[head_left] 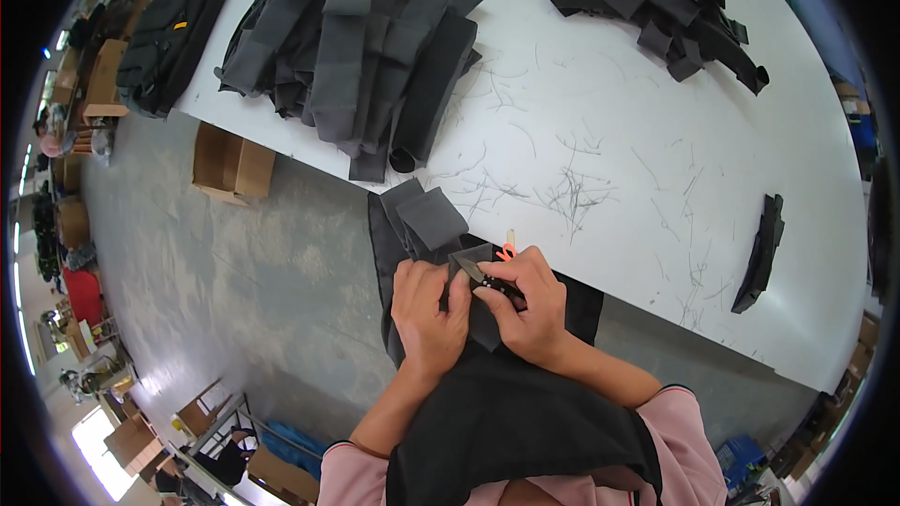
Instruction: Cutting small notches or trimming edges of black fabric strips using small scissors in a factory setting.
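Note:
My left hand (pixel 428 311) is closed on a dark grey fabric strip (pixel 433 217), its thumb and fingers pinching the cloth near the table's front edge. In my right hand (pixel 531 307) is a pair of small thread snips (pixel 499 286) with a black handle and a pointed silver blade. The blade tip touches or lies just over the cloth beside my left thumb. Beyond my right fingers a small orange loop (pixel 507 251) shows; what it belongs to is unclear. A black apron (pixel 525 403) spreads under both hands, over my lap.
A large heap of dark fabric strips (pixel 342 56) covers the table's left part. A smaller heap (pixel 661 0) lies far right, and one folded strip (pixel 759 253) nearer. Cut threads (pixel 574 189) litter the white table (pixel 656 122). A black backpack (pixel 173 37) and cardboard box (pixel 234 164) are left.

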Available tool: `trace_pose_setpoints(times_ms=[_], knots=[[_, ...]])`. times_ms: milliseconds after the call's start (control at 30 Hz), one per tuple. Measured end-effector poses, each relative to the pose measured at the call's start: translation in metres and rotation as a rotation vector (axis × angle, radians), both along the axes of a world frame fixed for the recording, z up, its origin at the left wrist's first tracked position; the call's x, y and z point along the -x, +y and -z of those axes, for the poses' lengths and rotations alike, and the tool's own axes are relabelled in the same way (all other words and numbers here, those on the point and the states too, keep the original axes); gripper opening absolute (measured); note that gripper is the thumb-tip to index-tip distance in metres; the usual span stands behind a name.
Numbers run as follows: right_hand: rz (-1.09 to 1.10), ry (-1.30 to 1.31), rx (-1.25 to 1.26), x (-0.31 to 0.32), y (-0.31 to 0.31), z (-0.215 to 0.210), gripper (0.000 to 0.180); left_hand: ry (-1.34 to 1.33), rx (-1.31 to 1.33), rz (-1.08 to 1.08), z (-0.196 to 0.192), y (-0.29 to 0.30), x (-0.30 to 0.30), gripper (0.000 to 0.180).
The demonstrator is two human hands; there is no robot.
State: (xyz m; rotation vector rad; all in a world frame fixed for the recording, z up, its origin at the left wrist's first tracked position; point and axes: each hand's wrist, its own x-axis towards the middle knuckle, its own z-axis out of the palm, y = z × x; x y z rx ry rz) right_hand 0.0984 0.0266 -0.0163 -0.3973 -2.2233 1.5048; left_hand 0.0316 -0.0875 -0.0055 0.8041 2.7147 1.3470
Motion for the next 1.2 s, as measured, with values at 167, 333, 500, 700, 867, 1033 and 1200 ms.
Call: trace_pose_setpoints(times_ms=[167, 333, 500, 700, 867, 1033, 1200], knots=[[0.033, 0.022, 0.067, -0.002, 0.01, 0.0, 0.026, -0.052, -0.027, -0.033, -0.001, 0.0, 0.0, 0.008], [-0.094, 0.026, -0.084, 0.001, 0.017, -0.005, 0.028, -0.078, -0.053, -0.024, -0.002, -0.001, 0.002, 0.009], [-0.114, 0.026, -0.128, 0.004, 0.017, -0.009, 0.028, -0.04, -0.032, -0.021, -0.001, -0.003, 0.002, 0.01], [-0.09, 0.042, -0.048, 0.003, 0.011, -0.006, 0.029, -0.067, -0.047, -0.009, -0.001, -0.002, 0.0, 0.01], [-0.029, 0.054, -0.043, 0.001, 0.004, -0.005, 0.031, -0.058, -0.029, -0.003, -0.001, -0.003, -0.003, 0.01], [-0.016, 0.041, -0.03, 0.002, 0.003, -0.002, 0.03, 0.021, -0.035, -0.003, 0.004, -0.001, -0.002, 0.01], [-0.082, -0.053, 0.197, 0.005, 0.014, 0.001, 0.024, 0.011, -0.059, -0.005, 0.004, 0.006, 0.007, 0.01]])
